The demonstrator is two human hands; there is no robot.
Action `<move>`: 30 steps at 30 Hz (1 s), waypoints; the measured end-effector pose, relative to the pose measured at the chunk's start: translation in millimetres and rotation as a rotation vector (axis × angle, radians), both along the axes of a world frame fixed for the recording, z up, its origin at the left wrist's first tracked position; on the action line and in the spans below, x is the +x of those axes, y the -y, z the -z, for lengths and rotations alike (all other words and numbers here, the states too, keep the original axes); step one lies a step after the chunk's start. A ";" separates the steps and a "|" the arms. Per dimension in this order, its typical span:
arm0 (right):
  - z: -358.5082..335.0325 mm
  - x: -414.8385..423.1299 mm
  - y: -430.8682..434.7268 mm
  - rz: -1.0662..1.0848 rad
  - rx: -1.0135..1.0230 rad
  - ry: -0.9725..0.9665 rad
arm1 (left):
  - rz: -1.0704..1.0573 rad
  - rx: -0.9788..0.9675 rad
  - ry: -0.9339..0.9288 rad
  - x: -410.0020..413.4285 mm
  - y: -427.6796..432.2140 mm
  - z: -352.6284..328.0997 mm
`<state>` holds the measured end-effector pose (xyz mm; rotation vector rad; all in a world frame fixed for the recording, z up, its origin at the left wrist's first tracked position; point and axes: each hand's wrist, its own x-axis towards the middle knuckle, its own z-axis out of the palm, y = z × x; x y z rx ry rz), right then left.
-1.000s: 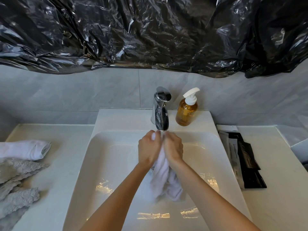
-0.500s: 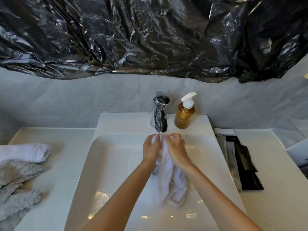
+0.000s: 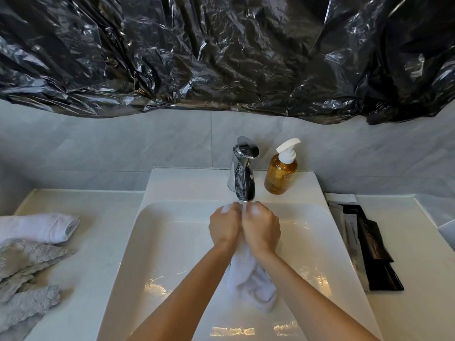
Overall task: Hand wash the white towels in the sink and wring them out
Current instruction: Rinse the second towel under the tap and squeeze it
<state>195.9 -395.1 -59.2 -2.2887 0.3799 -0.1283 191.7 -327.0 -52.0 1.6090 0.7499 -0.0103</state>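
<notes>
Sink [image 3: 147, 242]: left hand [image 3: 224, 227], right hand [image 3: 261, 230] grip white towel [image 3: 253, 284] hanging below.

White towel [image 3: 251, 279] wet, bunched into a twisted rope, upper end hidden in both fists under the tap, lower end hanging crumpled over the white sink [image 3: 157, 242] basin, frame centre. Second white towel [image 3: 39, 227] rolled, lying on bench, left edge of frame.

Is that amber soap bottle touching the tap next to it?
Apart. The head view shows a strip of white sink ledge between the soap bottle and the tap.
</notes>
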 end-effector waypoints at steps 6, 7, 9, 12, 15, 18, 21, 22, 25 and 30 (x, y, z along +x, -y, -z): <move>-3.7 20.4 9.9 0.085 0.471 -0.354 | 0.265 0.170 0.202 -2.9 -16.7 -1.8; -4.9 23.5 11.9 0.105 0.550 -0.368 | 0.309 0.132 0.224 -5.0 -20.8 -1.6; -13.8 26.9 19.1 0.120 0.675 -0.410 | 0.346 0.001 0.227 -13.3 -28.3 0.0; -20.5 32.0 33.6 0.068 0.720 -0.450 | 0.377 -0.237 0.225 -27.1 -27.7 0.4; -23.7 27.0 30.6 -0.091 0.605 -0.423 | 0.222 -0.303 0.187 -20.4 -12.7 -0.5; -8.2 9.0 28.8 -0.239 0.329 -0.151 | -0.014 -0.340 0.083 -10.4 -2.0 -5.6; 4.5 -21.2 30.2 -0.318 0.288 0.159 | -0.115 -0.338 -0.014 -6.2 0.7 -3.3; 7.1 -28.3 26.4 -0.321 0.304 0.186 | -0.161 -0.384 -0.042 -5.5 1.7 -4.8; 11.2 -29.1 10.8 -0.183 0.321 0.120 | -0.231 -0.387 -0.073 1.4 10.0 -9.5; 2.7 -6.2 5.5 0.007 0.155 0.088 | -0.185 -0.101 0.000 9.5 13.9 -11.1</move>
